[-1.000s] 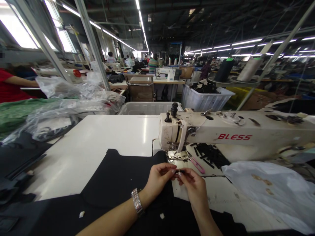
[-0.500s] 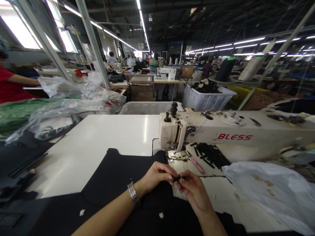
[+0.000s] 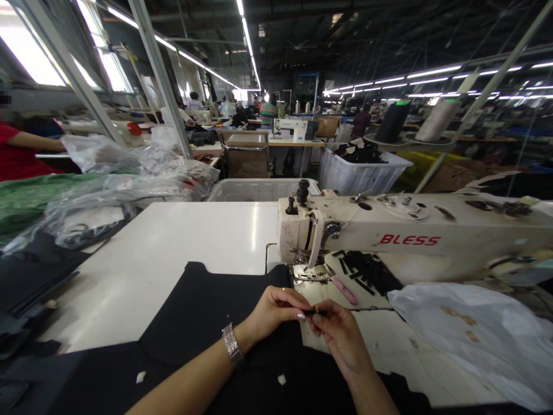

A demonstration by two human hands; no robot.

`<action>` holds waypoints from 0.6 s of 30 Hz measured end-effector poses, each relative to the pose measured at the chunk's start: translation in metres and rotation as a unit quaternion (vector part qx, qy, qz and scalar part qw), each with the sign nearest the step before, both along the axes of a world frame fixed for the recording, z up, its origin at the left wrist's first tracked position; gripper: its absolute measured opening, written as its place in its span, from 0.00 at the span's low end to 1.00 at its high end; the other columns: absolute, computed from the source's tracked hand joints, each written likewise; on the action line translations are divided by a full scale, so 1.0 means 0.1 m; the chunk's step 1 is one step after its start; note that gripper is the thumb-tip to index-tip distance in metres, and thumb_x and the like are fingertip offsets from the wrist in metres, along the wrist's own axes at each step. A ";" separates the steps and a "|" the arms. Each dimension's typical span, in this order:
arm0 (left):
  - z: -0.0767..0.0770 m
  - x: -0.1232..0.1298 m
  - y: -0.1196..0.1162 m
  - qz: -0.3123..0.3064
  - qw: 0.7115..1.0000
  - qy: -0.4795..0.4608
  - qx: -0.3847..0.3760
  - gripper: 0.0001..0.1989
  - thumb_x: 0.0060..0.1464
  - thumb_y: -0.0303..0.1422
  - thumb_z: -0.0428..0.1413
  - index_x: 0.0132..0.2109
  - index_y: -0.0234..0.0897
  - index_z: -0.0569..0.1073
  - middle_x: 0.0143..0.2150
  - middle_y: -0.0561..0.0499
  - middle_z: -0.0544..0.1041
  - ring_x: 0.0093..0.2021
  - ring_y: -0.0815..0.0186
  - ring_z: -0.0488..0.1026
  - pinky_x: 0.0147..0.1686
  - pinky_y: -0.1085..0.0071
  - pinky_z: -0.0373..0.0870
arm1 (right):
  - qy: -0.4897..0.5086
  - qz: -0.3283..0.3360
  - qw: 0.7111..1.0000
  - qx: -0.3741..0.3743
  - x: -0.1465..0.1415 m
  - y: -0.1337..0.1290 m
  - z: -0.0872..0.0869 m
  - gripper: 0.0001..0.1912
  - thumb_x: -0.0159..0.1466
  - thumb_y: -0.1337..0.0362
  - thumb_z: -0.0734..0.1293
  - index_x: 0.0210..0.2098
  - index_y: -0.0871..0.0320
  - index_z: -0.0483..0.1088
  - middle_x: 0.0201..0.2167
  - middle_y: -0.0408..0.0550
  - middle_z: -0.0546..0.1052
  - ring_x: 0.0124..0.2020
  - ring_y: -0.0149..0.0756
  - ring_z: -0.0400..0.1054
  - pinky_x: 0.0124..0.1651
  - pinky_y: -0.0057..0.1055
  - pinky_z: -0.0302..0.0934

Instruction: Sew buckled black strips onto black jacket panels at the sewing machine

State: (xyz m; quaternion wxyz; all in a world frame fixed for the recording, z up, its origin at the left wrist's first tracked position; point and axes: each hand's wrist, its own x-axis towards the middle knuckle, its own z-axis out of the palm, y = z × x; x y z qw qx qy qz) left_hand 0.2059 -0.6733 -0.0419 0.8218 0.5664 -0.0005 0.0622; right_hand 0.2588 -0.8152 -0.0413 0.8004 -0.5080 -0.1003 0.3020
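pinches a small dark strip (image 3: pixel 310 312), with a tan piece on it, between the fingertips of left hand (image 3: pixel 274 311) and right hand (image 3: pixel 341 331); holds it near the sewing machine (image 3: pixel 415 227), above the work surface; includes pink-handled snips (image 3: pixel 344 290) beside loose black strips (image 3: pixel 367 272), black fabric (image 3: pixel 203 305) under left forearm.

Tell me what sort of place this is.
Most likely a sewing workshop or garment factory: a sewing machine stands on the near table, tall thread cones rise behind it, and another sewing machine sits farther back.
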 end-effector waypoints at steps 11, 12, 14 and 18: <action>-0.02 -0.01 0.02 -0.027 0.999 -0.032 0.007 0.05 0.37 0.29 0.64 0.27 0.37 0.78 0.29 0.48 0.73 0.30 0.68 0.70 0.32 0.75 0.68 | -0.015 0.019 0.999 -0.042 -0.01 -0.01 -0.03 0.10 0.40 0.65 0.74 0.19 0.60 0.69 0.13 0.41 0.71 0.15 0.24 0.60 0.20 0.22 0.52; -0.02 -0.01 0.02 -0.039 0.999 -0.027 -0.003 0.06 0.38 0.31 0.63 0.28 0.36 0.78 0.30 0.48 0.73 0.30 0.68 0.70 0.31 0.75 0.68 | -0.013 0.012 0.999 -0.044 -0.01 -0.01 -0.03 0.10 0.40 0.65 0.74 0.19 0.60 0.69 0.13 0.41 0.71 0.16 0.25 0.60 0.20 0.21 0.52; -0.02 0.00 0.02 -0.065 0.997 -0.003 -0.033 0.08 0.40 0.34 0.62 0.29 0.34 0.77 0.31 0.47 0.72 0.28 0.69 0.71 0.29 0.74 0.69 | -0.005 0.006 0.999 -0.043 -0.01 -0.01 -0.03 0.10 0.39 0.66 0.75 0.18 0.60 0.69 0.14 0.41 0.72 0.16 0.24 0.61 0.20 0.21 0.52; -0.08 0.02 0.00 -0.087 0.990 0.055 -0.093 0.12 0.34 0.33 0.65 0.26 0.29 0.74 0.25 0.49 0.72 0.22 0.70 0.70 0.23 0.77 0.69 | 0.021 0.035 0.998 -0.046 -0.02 -0.02 -0.02 0.11 0.37 0.65 0.75 0.17 0.60 0.69 0.13 0.42 0.71 0.14 0.24 0.61 0.19 0.21 0.54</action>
